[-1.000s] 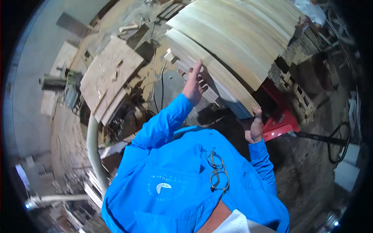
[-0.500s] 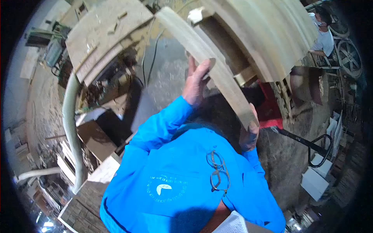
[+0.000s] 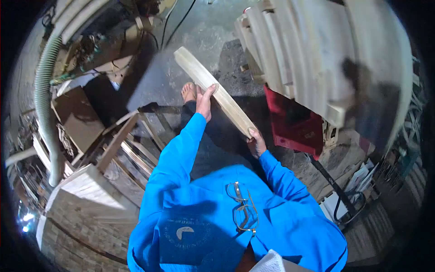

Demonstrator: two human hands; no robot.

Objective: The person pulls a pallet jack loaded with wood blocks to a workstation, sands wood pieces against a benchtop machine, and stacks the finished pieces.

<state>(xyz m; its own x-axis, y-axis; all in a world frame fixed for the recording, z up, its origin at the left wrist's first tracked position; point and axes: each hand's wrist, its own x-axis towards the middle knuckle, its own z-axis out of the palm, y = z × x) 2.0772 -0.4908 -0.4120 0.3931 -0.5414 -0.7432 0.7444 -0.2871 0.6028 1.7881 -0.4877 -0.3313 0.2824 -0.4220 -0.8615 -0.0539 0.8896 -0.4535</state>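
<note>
A pale wooden board point(image 3: 230, 107) slants between the person's two hands, its far end reaching past the left hand and its near end in the right. The left hand point(image 3: 204, 106) grasps its edge partway along, thumb on top; the right hand point(image 3: 257, 144) grips the near end. Just beyond the left hand, a bare foot point(image 3: 188, 92) stands on the floor. To the right of the right hand is a red metal frame point(image 3: 297, 127), with stacked pale boards point(image 3: 299, 54) beyond it. Well left of the left hand hangs a ribbed hose point(image 3: 44, 90).
</note>
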